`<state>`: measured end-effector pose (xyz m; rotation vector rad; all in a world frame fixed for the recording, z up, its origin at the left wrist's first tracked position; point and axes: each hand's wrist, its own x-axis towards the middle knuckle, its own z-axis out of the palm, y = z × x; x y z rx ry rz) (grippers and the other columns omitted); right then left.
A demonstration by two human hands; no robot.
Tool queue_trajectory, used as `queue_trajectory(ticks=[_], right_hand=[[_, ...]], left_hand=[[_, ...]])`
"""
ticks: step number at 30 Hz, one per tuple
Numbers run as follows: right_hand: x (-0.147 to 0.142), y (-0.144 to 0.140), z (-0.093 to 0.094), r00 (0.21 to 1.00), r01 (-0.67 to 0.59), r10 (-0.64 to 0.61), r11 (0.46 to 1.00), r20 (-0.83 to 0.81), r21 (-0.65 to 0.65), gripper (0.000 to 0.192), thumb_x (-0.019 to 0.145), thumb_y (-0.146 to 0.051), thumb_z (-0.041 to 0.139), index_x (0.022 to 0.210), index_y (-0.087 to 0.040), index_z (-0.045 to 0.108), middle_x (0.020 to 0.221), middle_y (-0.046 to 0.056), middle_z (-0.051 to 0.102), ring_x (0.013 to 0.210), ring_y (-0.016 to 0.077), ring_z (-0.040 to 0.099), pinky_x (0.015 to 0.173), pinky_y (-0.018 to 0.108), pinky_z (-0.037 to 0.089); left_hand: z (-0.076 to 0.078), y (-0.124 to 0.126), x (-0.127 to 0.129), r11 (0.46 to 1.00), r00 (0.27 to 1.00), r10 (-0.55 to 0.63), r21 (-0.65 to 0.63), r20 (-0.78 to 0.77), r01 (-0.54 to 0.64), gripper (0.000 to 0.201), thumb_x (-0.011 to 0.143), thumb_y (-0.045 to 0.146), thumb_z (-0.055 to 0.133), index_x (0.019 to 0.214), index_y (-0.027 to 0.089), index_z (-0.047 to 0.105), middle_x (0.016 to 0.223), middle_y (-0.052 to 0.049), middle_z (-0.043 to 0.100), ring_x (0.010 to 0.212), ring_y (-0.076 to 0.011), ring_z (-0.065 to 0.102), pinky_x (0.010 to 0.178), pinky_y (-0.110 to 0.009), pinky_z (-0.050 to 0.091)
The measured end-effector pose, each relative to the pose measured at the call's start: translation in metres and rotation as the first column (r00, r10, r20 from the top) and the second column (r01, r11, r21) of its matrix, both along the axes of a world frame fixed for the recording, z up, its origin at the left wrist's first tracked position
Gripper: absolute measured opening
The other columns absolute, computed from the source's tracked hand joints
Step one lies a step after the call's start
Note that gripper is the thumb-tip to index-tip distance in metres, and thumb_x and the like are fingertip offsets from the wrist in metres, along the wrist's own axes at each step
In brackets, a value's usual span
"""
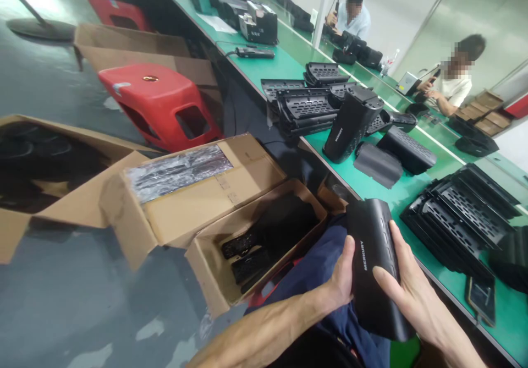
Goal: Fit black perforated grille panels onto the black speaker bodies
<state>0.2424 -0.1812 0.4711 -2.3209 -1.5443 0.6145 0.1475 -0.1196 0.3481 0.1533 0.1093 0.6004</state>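
Observation:
Between my two hands, over my lap, is a black plastic housing (373, 280) with "MERKURY" printed along it. My left hand (344, 272) grips its left side, thumb up along the edge. My right hand (406, 285) is wrapped round the right side, with the thumb lying across the printed face. A similar black housing (344, 131) stands upright on the green bench, beyond my hands. Next to it lie a curved black cover (377, 164) and another black housing (408, 150).
An open carton (206, 263) with black parts sits left of my lap, beside a taped carton (198, 197). A red stool (157, 101) stands behind. Perforated black shells (462, 214) and a phone (480, 299) lie on the bench (445, 269). Two people work across it.

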Motion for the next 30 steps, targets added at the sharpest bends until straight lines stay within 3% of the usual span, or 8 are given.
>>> queue_trajectory(ticks=[7,12,15,21,23,25,27,30], right_hand=[[-0.01,-0.015,0.002,0.997,-0.069,0.061,0.967,0.042,0.246,0.082,0.1,-0.06,0.055,0.167,-0.03,0.019,0.169,0.012,0.027,0.154,0.0382,0.031,0.122,0.061,0.035],[-0.036,-0.028,-0.042,0.975,-0.023,-0.102,0.84,0.199,0.543,0.098,0.089,-0.058,0.074,0.164,-0.029,0.017,0.169,0.019,0.016,0.154,0.0462,0.025,0.115,0.075,0.033],[-0.042,-0.009,-0.059,0.959,-0.014,-0.198,0.681,0.203,0.732,0.082,0.087,-0.043,0.08,0.152,-0.024,0.033,0.158,0.021,0.034,0.145,0.0434,0.039,0.114,0.073,0.034],[-0.019,-0.003,-0.034,0.945,-0.075,-0.219,0.578,0.243,0.812,0.069,0.082,-0.032,0.081,0.139,-0.023,0.042,0.146,0.02,0.046,0.134,0.0427,0.05,0.109,0.069,0.04],[-0.01,-0.015,-0.019,0.943,-0.106,-0.202,0.572,0.264,0.814,0.071,0.08,-0.03,0.08,0.139,-0.024,0.041,0.145,0.021,0.047,0.131,0.0439,0.053,0.107,0.069,0.042],[-0.004,-0.027,-0.006,0.94,-0.129,-0.185,0.587,0.287,0.799,0.071,0.081,-0.029,0.079,0.141,-0.025,0.04,0.145,0.022,0.047,0.129,0.0449,0.054,0.105,0.068,0.044],[-0.001,-0.037,0.003,0.941,-0.129,-0.175,0.605,0.289,0.786,0.072,0.081,-0.03,0.078,0.142,-0.026,0.039,0.146,0.022,0.047,0.129,0.0451,0.054,0.103,0.068,0.045],[0.002,-0.047,0.008,0.94,-0.117,-0.195,0.588,0.28,0.801,0.076,0.076,-0.032,0.085,0.139,-0.028,0.042,0.147,0.02,0.05,0.128,0.0453,0.056,0.102,0.068,0.047]], left_hand=[[0.012,0.026,-0.002,1.0,0.999,0.014,0.024,0.042,-0.015,0.101,0.073,0.09,0.061,0.133,0.009,0.069,0.134,-0.022,0.07,0.137,-0.0456,0.054,0.118,-0.057,0.04],[0.015,0.043,0.003,0.99,0.989,0.142,0.005,-0.035,-0.142,0.103,0.069,0.09,0.066,0.131,0.008,0.068,0.127,-0.023,0.073,0.132,-0.0469,0.058,0.113,-0.058,0.045],[0.02,0.041,0.013,0.986,0.985,0.166,0.009,-0.047,-0.165,0.097,0.076,0.089,0.059,0.134,0.012,0.068,0.13,-0.02,0.073,0.134,-0.0463,0.057,0.111,-0.059,0.048],[0.033,0.058,0.014,0.964,0.99,0.132,0.226,0.044,-0.139,0.086,0.079,0.083,0.064,0.134,0.017,0.069,0.136,-0.016,0.069,0.138,-0.0449,0.053,0.11,-0.057,0.047],[0.042,0.087,0.0,0.908,0.991,0.114,0.398,0.062,-0.13,0.079,0.079,0.061,0.08,0.143,0.019,0.061,0.142,-0.016,0.065,0.137,-0.0445,0.054,0.109,-0.058,0.046],[0.058,0.124,-0.018,0.807,0.984,0.164,0.565,0.066,-0.173,0.099,0.065,0.037,0.094,0.153,0.028,0.05,0.15,-0.013,0.059,0.135,-0.0429,0.057,0.107,-0.057,0.048],[0.082,0.156,-0.036,0.648,0.983,0.171,0.744,0.065,-0.162,0.122,0.051,0.01,0.096,0.157,0.037,0.042,0.162,-0.008,0.046,0.144,-0.0387,0.048,0.113,-0.052,0.044],[0.119,0.184,-0.05,0.396,0.998,0.055,0.918,-0.005,-0.017,0.121,0.046,0.001,0.092,0.154,0.032,0.048,0.168,-0.007,0.037,0.15,-0.0374,0.04,0.12,-0.048,0.035]])
